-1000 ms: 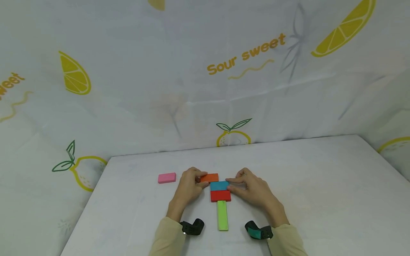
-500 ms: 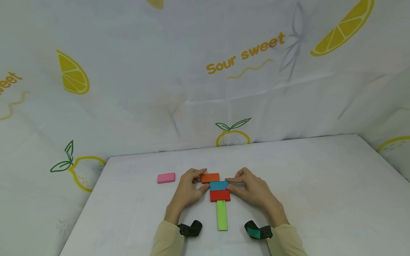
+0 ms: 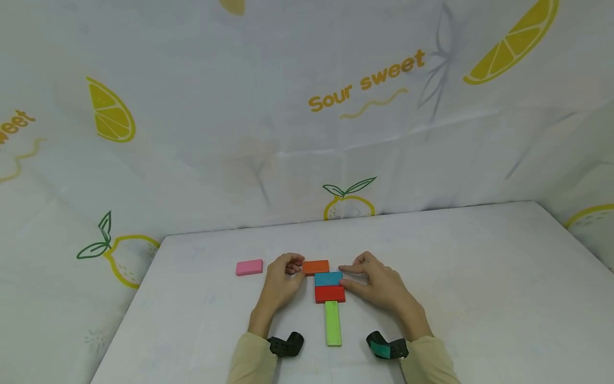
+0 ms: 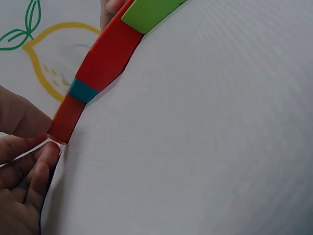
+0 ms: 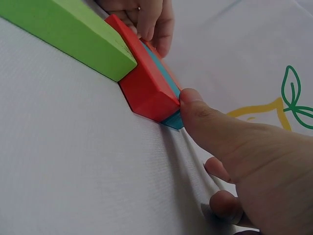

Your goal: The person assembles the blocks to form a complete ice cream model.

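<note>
Flat wooden blocks lie joined on the table: orange farthest, then blue, red, and a lengthwise green block nearest me. The orange block sits offset to the left of the blue one. My left hand is at the orange block's left end; in the left wrist view its thumb touches that end, the other fingers bent loosely below. With its thumb, my right hand touches the blue block's right end. Its index finger reaches past the blue block's far right corner.
A pink block lies apart, left of my left hand. The white-covered table meets a cloth backdrop printed with lemons at its far edge. Both wrists wear black camera straps.
My left hand has loosened from the orange block and drawn slightly left, its thumb shifting to the block's end. The orange block has moved slightly right. My right hand has stayed in place.
</note>
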Tool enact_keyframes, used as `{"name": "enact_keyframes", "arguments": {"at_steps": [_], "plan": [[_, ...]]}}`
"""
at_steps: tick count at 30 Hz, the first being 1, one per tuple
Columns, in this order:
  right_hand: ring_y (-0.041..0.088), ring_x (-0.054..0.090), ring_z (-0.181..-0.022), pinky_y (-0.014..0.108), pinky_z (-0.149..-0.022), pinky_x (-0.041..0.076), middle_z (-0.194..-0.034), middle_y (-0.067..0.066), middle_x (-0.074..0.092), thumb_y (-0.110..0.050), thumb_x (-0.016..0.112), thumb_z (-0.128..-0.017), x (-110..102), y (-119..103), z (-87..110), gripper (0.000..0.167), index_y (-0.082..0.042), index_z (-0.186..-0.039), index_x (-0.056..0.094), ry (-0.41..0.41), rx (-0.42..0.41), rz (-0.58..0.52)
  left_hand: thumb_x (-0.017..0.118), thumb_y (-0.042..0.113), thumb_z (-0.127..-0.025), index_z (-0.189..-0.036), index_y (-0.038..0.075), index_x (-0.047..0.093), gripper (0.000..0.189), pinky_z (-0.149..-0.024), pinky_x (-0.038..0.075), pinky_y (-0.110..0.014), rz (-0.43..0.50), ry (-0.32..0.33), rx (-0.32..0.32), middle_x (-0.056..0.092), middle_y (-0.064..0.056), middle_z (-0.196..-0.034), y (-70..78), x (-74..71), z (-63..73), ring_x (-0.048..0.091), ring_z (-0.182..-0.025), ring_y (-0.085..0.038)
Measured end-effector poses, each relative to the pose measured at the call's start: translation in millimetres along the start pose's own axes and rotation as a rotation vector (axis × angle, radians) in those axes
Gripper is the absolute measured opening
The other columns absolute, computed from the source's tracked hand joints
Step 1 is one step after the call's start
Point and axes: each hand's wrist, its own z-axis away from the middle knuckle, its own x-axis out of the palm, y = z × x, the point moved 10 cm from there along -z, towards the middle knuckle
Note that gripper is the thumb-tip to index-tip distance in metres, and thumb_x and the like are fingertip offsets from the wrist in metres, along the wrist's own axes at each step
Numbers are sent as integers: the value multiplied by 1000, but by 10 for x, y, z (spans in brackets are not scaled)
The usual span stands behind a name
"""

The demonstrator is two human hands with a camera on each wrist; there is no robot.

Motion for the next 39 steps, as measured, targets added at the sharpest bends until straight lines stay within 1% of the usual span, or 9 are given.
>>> {"name": "enact_keyframes", "arguments": {"at_steps": [4, 7, 11, 15, 19, 23, 29, 34, 39], "plan": [[14, 56, -95, 28, -68, 40, -111, -1, 58, -42, 76, -89, 5, 3, -4, 39, -23, -124, 76, -1, -1, -6, 67, 1, -88, -107, 3, 72, 19, -81, 54, -24, -24, -1, 5, 72, -10, -99, 2, 5, 3, 60, -85, -13], [14, 55, -96, 28, -68, 40, -111, -1, 58, -42, 76, -89, 7, 3, -6, 38, -23, -122, 77, -3, 0, -10, 68, 3, -88, -106, 4, 72, 18, -80, 53, -23, -44, -14, 2, 71, -8, -96, 5, 16, -6, 59, -84, -12], [12, 52, -92, 28, -64, 38, -109, -1, 58, -42, 76, -89, 8, 5, -7, 37, -21, -120, 78, -5, 5, -14, 68, 7, -88, -106, 5, 73, 18, -79, 52, -21, -67, -44, -19, 70, -6, -94, 15, 38, -28, 58, -84, -11], [11, 50, -86, 27, -62, 36, -110, -1, 58, -41, 76, -89, 3, 10, -13, 37, -20, -119, 78, -5, 8, -12, 69, 8, -88, -106, 5, 74, 19, -78, 51, -20, -64, -59, -42, 70, -6, -95, 18, 56, -37, 57, -84, -12], [11, 49, -84, 26, -62, 36, -109, -1, 58, -40, 77, -89, -1, 14, -19, 36, -19, -118, 79, 1, 2, -12, 69, 9, -87, -105, 6, 76, 19, -77, 49, -20, -40, -45, -51, 72, -6, -95, 21, 70, -39, 56, -83, -11], [10, 50, -87, 27, -63, 37, -108, -2, 58, -40, 77, -89, 2, 11, -24, 35, -19, -116, 79, 7, -6, -15, 70, 9, -86, -104, 6, 77, 20, -77, 47, -22, -28, -33, -43, 74, -6, -94, 46, 99, -46, 56, -83, -12], [11, 51, -89, 28, -64, 39, -107, -1, 58, -41, 78, -88, 2, 4, -28, 35, -18, -115, 80, 10, -7, -21, 69, 8, -87, -103, 6, 78, 18, -77, 47, -22, -14, -24, -44, 75, -6, -93, 63, 134, -53, 56, -83, -12], [11, 52, -89, 28, -65, 39, -107, -2, 58, -40, 78, -88, -5, 5, -24, 35, -18, -115, 80, 16, -6, -19, 70, 7, -86, -102, 6, 78, 18, -76, 46, -23, -5, -14, -35, 75, -6, -92, 75, 131, -54, 56, -82, -12], [11, 53, -91, 28, -66, 39, -106, -2, 58, -40, 78, -87, -8, 11, -21, 35, -18, -114, 80, 18, -4, -24, 69, 7, -85, -102, 6, 77, 19, -77, 46, -23, 0, -16, -44, 75, -6, -93, 60, 147, -52, 56, -82, -12]]}}
